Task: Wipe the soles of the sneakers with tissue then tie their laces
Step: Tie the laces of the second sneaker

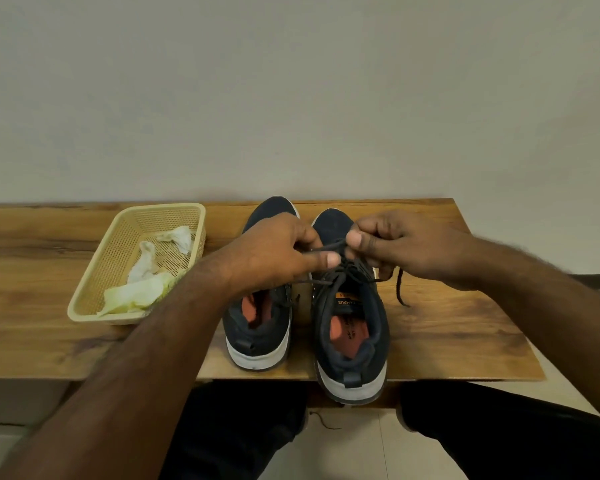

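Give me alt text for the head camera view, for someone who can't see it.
Both hands, left hand and right hand, pinch the dark laces of the right sneaker on a wooden bench. The left sneaker stands beside it; a basket holds crumpled tissues.

2 sneakers (305,306) side by side on the table (465,334); basket (84,299) to their left, tissues (142,282) inside it.
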